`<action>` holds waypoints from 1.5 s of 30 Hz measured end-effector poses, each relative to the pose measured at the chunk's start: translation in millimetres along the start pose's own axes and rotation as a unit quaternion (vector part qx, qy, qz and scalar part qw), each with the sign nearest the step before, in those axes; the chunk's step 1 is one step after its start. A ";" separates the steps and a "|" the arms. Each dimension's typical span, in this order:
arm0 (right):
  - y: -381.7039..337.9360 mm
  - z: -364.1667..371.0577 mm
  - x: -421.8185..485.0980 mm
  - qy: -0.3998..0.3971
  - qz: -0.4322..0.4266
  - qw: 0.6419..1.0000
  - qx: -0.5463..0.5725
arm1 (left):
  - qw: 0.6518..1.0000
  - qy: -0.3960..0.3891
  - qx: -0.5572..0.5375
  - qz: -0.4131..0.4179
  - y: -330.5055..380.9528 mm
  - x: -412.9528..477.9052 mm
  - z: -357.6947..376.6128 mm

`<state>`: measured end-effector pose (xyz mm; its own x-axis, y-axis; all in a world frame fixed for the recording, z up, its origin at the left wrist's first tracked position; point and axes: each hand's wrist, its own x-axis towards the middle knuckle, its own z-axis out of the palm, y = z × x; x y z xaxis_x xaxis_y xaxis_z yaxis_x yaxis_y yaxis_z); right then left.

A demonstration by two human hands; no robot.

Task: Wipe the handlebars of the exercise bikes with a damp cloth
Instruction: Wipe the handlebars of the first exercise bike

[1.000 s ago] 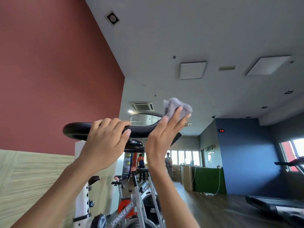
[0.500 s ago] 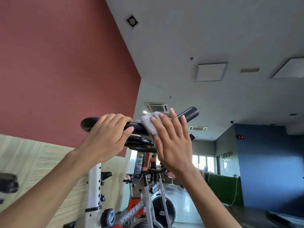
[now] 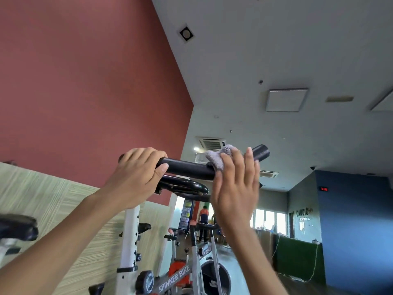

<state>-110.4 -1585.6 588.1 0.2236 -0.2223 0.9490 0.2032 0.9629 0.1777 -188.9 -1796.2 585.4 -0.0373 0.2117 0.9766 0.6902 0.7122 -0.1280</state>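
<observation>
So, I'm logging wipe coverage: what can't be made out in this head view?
Head view only.
Surface of the handlebar beneath the cloth and right hand: hidden by them.
Its left end: mostly covered by the left hand.
Base of the spinner bike: cut off by the bottom edge.
Digits on the wall clock: too small, blurred.

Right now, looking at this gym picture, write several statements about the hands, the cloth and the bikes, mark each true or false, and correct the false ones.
1. The left hand grips the black handlebar. True.
2. The right hand holds a yellow sponge. False: its straight fingers press a grey cloth against the handlebar.
3. A bike frame below reads SPINNER BIKE. True.
4. The wall behind the handlebar is green. False: that wall is red.
</observation>
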 end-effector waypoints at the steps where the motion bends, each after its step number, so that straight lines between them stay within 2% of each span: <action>1: -14.4 4.4 -4.1 -0.001 0.013 1.000 0.018 | 1.000 0.005 -0.005 -0.001 1.0 -0.9 0.9; 6: -44.0 15.4 -19.2 -0.018 -0.081 0.997 -0.005 | 0.999 0.020 -0.047 -0.009 4.0 -0.6 -0.4; 11: -39.4 -5.3 -16.2 -0.079 -0.089 0.992 0.049 | 0.968 0.060 -0.231 -0.080 39.0 9.5 -9.5; 15: -23.0 -20.4 -10.2 -0.120 -0.097 0.976 0.154 | 0.976 0.066 -0.186 -0.095 51.8 8.4 1.7; 18: 1.2 -27.4 -3.5 -0.110 -0.104 0.983 0.103 | 0.973 0.085 -0.199 -0.087 49.0 8.8 4.7; 20: 9.3 -22.6 -1.3 -0.094 -0.117 0.987 0.049 | 0.970 0.135 -0.194 -0.065 52.2 5.7 6.5; 23: -0.4 -12.1 -4.3 -0.067 -0.085 0.993 0.044 | 0.961 0.235 -0.148 0.004 72.5 -1.9 17.4; 26: 3.0 -14.8 -3.3 -0.076 -0.092 0.993 0.022 | 0.970 0.203 -0.134 -0.005 89.1 -6.9 33.9; 28: 15.6 -20.1 2.0 -0.097 -0.111 0.989 0.006 | 0.982 0.171 -0.079 -0.019 85.0 -4.9 41.2; 31: 19.4 -20.0 4.7 -0.103 -0.104 0.989 -0.004 | 0.991 0.136 0.015 0.014 63.7 1.3 38.7; 35: 11.3 -13.2 0.7 -0.089 -0.076 0.993 0.018 | 0.986 0.151 0.072 0.003 32.8 -4.3 27.2; 38: 7.3 -11.1 0.2 -0.069 -0.068 0.995 0.024 | 0.981 0.191 0.039 -0.004 49.6 -7.0 26.0; 42: 12.5 -18.1 3.9 -0.072 -0.082 0.994 0.021 | 0.978 0.193 -0.070 -0.046 91.4 4.7 36.1; 45: 28.2 -25.9 11.3 -0.082 -0.127 0.988 -0.009 | 0.980 0.195 -0.022 -0.027 104.6 9.6 48.0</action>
<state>-77.4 -1564.9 597.1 0.0053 -0.4266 0.9044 0.2509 0.8761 0.4118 -151.7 -1687.5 573.1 0.1981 -0.1031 0.9747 0.7252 0.6844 -0.0750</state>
